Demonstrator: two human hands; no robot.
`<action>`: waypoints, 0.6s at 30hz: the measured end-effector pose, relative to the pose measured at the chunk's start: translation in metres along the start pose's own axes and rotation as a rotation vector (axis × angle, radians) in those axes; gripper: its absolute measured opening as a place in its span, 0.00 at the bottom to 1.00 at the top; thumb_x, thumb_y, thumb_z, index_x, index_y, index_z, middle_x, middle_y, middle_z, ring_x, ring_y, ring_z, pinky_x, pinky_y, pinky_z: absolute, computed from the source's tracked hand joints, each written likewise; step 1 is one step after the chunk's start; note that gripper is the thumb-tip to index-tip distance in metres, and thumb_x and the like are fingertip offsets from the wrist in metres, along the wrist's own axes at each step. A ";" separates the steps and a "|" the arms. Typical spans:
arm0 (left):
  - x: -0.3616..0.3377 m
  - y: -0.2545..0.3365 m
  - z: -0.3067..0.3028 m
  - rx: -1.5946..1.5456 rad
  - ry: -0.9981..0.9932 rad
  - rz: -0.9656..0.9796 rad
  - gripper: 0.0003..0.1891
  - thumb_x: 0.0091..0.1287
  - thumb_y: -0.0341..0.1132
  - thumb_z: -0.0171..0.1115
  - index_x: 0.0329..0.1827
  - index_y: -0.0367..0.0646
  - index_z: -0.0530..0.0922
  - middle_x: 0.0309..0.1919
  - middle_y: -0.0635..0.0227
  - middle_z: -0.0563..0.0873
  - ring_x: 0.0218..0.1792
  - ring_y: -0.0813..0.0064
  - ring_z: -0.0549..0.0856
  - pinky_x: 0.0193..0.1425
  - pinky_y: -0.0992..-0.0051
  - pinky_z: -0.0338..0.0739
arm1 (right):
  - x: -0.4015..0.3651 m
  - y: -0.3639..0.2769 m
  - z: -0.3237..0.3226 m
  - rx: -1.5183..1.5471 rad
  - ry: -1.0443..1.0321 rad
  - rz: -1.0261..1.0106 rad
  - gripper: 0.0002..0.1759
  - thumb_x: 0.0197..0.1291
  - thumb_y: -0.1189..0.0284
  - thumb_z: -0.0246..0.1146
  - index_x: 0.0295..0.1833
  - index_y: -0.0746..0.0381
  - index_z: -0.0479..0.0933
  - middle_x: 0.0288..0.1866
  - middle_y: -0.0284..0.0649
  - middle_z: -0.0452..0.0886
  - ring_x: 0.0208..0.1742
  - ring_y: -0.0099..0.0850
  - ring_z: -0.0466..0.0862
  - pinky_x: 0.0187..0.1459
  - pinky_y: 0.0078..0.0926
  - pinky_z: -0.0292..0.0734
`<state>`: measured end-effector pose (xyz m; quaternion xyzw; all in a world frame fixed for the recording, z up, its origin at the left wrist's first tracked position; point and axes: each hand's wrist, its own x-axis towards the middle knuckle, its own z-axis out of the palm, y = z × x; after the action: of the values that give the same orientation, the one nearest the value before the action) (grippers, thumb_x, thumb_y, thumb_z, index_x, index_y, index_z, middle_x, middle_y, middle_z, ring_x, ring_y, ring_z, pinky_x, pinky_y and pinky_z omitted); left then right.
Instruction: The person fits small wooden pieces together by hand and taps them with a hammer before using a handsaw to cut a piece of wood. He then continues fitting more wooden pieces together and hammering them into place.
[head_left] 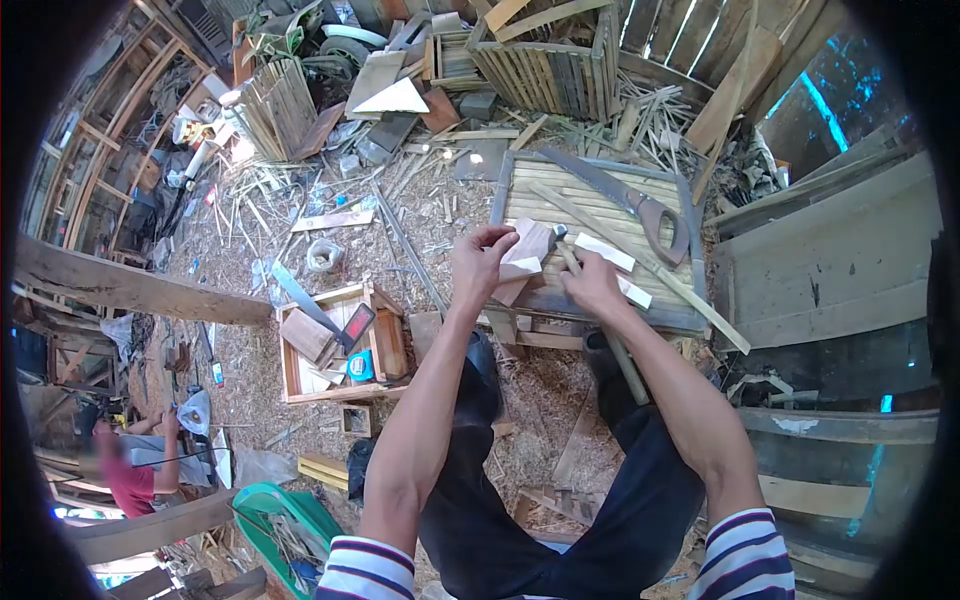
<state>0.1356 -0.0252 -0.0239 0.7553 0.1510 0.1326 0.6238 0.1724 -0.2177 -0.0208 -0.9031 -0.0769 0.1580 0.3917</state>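
Observation:
My left hand point(480, 264) is closed in a pinch beside small wooden pieces. Whatever lies between its fingertips is too small to make out. Just right of those fingers is a flat brown wooden block point(533, 238), with a pale offcut point(520, 269) below it. My right hand point(594, 284) is wrapped round the wooden handle of a hammer point(628, 372); its small metal head points away from me, near the block. Two pale wood strips, one of them a short strip point(606, 252), lie by my right hand. All this is over a slatted wooden panel point(520, 185) before my knees.
A handsaw point(610, 185) and a long wooden strip point(690, 295) lie on the panel. To the left, a wooden box point(292, 372) holds offcuts and a blue tape measure point(360, 366). Another person point(135, 475) sits at far left. A green plastic container point(262, 515) stands lower left.

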 end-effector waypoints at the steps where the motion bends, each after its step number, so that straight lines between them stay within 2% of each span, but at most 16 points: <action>1: 0.000 -0.004 0.000 0.063 -0.005 0.026 0.12 0.62 0.35 0.70 0.43 0.35 0.86 0.33 0.62 0.89 0.33 0.78 0.85 0.41 0.78 0.78 | 0.002 0.000 0.007 0.022 -0.058 -0.002 0.15 0.52 0.67 0.66 0.41 0.66 0.80 0.36 0.57 0.83 0.40 0.50 0.85 0.43 0.43 0.78; 2: -0.002 -0.008 0.000 0.056 -0.009 0.021 0.12 0.62 0.35 0.70 0.43 0.35 0.86 0.33 0.62 0.89 0.33 0.78 0.85 0.41 0.78 0.78 | 0.002 0.000 0.015 0.031 -0.027 -0.028 0.14 0.50 0.67 0.69 0.41 0.64 0.83 0.34 0.49 0.86 0.36 0.38 0.87 0.40 0.35 0.79; 4: 0.003 -0.016 0.004 -0.098 0.053 0.006 0.12 0.61 0.34 0.70 0.42 0.35 0.86 0.33 0.64 0.89 0.34 0.79 0.85 0.41 0.78 0.78 | 0.008 0.003 0.022 -0.002 -0.016 -0.038 0.16 0.50 0.66 0.71 0.43 0.62 0.84 0.35 0.47 0.86 0.38 0.39 0.87 0.43 0.34 0.79; 7: 0.001 -0.015 0.003 -0.121 0.097 -0.041 0.11 0.61 0.34 0.70 0.41 0.36 0.86 0.32 0.65 0.88 0.34 0.79 0.85 0.41 0.78 0.78 | 0.011 -0.001 0.026 0.034 -0.068 -0.011 0.17 0.50 0.66 0.71 0.46 0.60 0.84 0.38 0.47 0.86 0.41 0.40 0.86 0.45 0.35 0.79; 9: 0.003 -0.016 0.000 -0.037 0.090 -0.036 0.10 0.60 0.33 0.70 0.40 0.36 0.86 0.31 0.65 0.88 0.33 0.80 0.84 0.40 0.78 0.77 | 0.013 -0.004 0.029 0.111 -0.016 -0.055 0.17 0.47 0.66 0.71 0.44 0.61 0.84 0.38 0.52 0.85 0.42 0.47 0.85 0.46 0.40 0.78; 11: 0.001 -0.025 -0.001 -0.079 0.068 -0.066 0.09 0.60 0.32 0.70 0.40 0.36 0.86 0.30 0.65 0.88 0.33 0.80 0.84 0.40 0.78 0.77 | 0.015 -0.005 0.033 0.083 0.012 -0.064 0.16 0.47 0.67 0.71 0.43 0.61 0.84 0.37 0.51 0.85 0.41 0.46 0.85 0.45 0.39 0.79; 13: -0.001 -0.019 -0.004 -0.024 0.070 -0.096 0.08 0.60 0.31 0.69 0.39 0.36 0.86 0.30 0.66 0.88 0.32 0.81 0.84 0.39 0.78 0.76 | 0.016 -0.006 0.036 0.190 0.020 -0.117 0.15 0.48 0.68 0.71 0.43 0.62 0.84 0.35 0.50 0.85 0.39 0.45 0.86 0.44 0.37 0.79; 15: -0.002 -0.019 -0.005 -0.035 0.023 -0.140 0.09 0.62 0.30 0.69 0.42 0.34 0.85 0.33 0.65 0.89 0.33 0.82 0.84 0.41 0.81 0.77 | 0.015 -0.010 0.040 0.207 0.018 -0.084 0.15 0.48 0.68 0.71 0.42 0.63 0.84 0.34 0.49 0.85 0.38 0.43 0.86 0.43 0.36 0.79; 17: -0.004 -0.021 -0.002 -0.010 0.017 -0.114 0.09 0.61 0.30 0.69 0.41 0.35 0.86 0.32 0.65 0.89 0.33 0.81 0.84 0.41 0.80 0.77 | 0.014 -0.016 0.040 0.220 0.003 0.002 0.15 0.48 0.68 0.71 0.41 0.64 0.84 0.33 0.50 0.85 0.38 0.42 0.87 0.42 0.35 0.79; 18: -0.005 -0.017 -0.002 0.102 0.029 -0.074 0.08 0.61 0.30 0.69 0.40 0.35 0.86 0.31 0.65 0.89 0.33 0.81 0.84 0.40 0.79 0.76 | 0.016 -0.014 0.043 0.293 -0.004 0.005 0.14 0.48 0.68 0.71 0.41 0.64 0.84 0.33 0.51 0.85 0.38 0.42 0.87 0.42 0.35 0.79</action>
<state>0.1291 -0.0222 -0.0400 0.7782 0.1944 0.1128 0.5865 0.1720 -0.1745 -0.0412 -0.8361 -0.0517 0.1703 0.5190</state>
